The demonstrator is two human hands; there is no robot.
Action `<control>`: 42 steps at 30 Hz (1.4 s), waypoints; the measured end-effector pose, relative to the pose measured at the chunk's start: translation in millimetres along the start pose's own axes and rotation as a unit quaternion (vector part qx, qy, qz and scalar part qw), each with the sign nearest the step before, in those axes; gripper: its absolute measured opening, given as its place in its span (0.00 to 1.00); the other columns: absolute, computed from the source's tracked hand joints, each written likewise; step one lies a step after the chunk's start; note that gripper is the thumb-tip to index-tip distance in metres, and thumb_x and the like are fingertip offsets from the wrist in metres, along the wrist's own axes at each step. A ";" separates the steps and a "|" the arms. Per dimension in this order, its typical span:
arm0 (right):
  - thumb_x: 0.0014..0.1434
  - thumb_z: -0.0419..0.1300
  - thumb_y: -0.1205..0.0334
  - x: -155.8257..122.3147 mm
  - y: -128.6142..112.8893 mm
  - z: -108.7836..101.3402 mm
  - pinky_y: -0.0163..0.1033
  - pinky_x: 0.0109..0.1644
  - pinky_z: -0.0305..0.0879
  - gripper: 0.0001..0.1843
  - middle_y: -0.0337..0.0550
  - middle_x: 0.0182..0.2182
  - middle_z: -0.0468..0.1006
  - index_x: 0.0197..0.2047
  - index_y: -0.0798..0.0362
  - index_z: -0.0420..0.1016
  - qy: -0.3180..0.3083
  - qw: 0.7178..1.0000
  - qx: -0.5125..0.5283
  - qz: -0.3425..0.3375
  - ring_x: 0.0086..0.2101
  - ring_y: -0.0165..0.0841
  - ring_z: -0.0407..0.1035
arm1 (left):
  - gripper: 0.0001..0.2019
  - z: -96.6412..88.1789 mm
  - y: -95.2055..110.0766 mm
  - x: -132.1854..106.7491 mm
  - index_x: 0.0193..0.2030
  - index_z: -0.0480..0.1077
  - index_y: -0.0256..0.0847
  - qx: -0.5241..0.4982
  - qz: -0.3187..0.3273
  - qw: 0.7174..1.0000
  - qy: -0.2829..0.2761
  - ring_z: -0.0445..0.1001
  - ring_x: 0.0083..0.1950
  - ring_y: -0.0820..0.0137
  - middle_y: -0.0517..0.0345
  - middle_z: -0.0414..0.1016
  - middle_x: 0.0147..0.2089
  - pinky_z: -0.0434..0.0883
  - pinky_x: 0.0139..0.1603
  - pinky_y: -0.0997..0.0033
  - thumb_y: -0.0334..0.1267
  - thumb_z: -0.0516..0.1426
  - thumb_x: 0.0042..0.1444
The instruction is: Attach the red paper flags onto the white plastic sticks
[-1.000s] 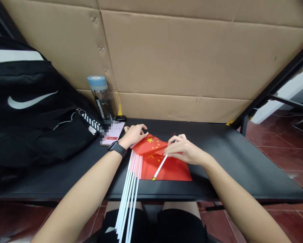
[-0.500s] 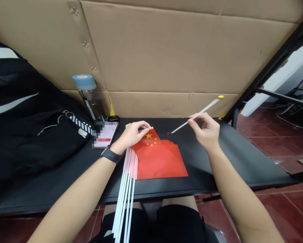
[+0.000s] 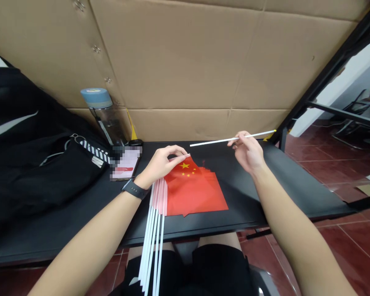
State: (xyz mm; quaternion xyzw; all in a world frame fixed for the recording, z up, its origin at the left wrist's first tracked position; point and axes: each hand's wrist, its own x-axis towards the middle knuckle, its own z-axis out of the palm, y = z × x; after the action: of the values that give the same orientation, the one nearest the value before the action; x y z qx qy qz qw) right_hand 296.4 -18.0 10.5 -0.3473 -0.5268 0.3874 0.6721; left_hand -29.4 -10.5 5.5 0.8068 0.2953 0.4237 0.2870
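My left hand (image 3: 170, 162) pinches the white-edged corner of a small red flag (image 3: 189, 169) with yellow stars, lifting it above the pile. Under it lies a stack of red flags (image 3: 200, 197) on the black tabletop. Several white sticks (image 3: 152, 242) run from the stack's left side over the table's front edge. Between the fingertips of my right hand (image 3: 249, 152) is a white flagpole stick (image 3: 214, 142) with a yellow tip. It lies nearly level, its bare end pointing left, just above and apart from the lifted corner.
A bottle with a blue lid (image 3: 103, 115) stands at the back left, near a phone (image 3: 126, 163). A black bag (image 3: 33, 152) fills the left side. Behind the black table (image 3: 283, 185) rises a cardboard panel (image 3: 185, 61); a black metal frame (image 3: 329, 65) slants at right.
The stick in my right hand has turned from steeply tilted to nearly level, and its bare end has moved left and up towards the flag corner. My left hand keeps its pinch.
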 end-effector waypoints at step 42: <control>0.56 0.74 0.42 2.0 0.0 -8.7 0.40 0.36 0.73 0.19 0.36 0.28 0.78 0.33 0.44 0.74 -0.032 0.999 -0.024 0.001 0.30 0.33 0.74 | 0.08 7.5 8.6 -2.3 0.47 0.81 0.43 0.008 0.002 1.000 -0.028 0.82 0.49 0.66 0.54 0.85 0.47 0.76 0.42 0.72 0.39 0.60 0.68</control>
State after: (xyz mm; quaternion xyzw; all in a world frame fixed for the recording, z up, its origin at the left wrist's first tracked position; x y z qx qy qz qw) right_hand 305.2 -16.7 9.5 -0.3513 -0.5567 0.3858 0.6464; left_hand -22.0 -19.4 6.9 0.8210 0.2891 0.3992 0.2879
